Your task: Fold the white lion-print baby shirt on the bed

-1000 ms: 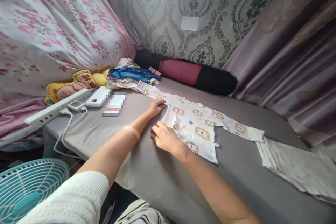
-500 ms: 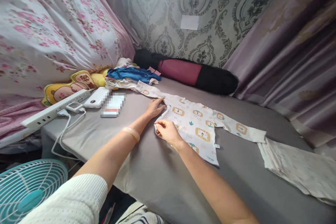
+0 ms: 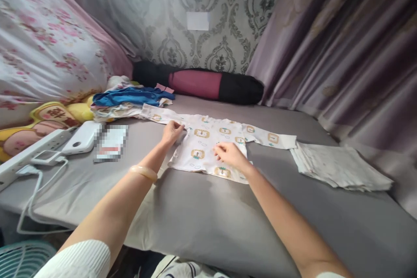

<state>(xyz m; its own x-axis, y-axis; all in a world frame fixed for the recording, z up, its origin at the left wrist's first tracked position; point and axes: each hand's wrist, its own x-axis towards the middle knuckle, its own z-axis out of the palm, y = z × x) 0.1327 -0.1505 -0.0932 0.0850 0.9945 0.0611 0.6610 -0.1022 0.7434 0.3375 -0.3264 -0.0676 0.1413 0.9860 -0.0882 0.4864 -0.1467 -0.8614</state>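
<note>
A small white long-sleeved shirt [image 3: 211, 145] printed with lion faces lies flat, its sleeves stretched to both sides. My left hand [image 3: 173, 132] is at the underarm by the left sleeve, fingers pinched together on the cloth there. Above the lower right part of the shirt is my right hand [image 3: 232, 155], its fingers curled in, with no cloth seen in them. The end of the right sleeve touches a folded pale garment [image 3: 342, 167]. The left cuff reaches a clothes pile with a blue garment [image 3: 127, 96] on top.
The grey-covered surface [image 3: 195, 208] carries a phone with a blurred screen [image 3: 111, 142], a white power bank [image 3: 83, 137] and a power strip [image 3: 39, 150] with cables. A black and maroon roll [image 3: 195, 83] lies along the wall. A teal fan [image 3: 26, 260] stands at lower left.
My right hand has let go of the shirt's lower left edge and moved right over the shirt. The lower left side now lies spread out. The view has turned right.
</note>
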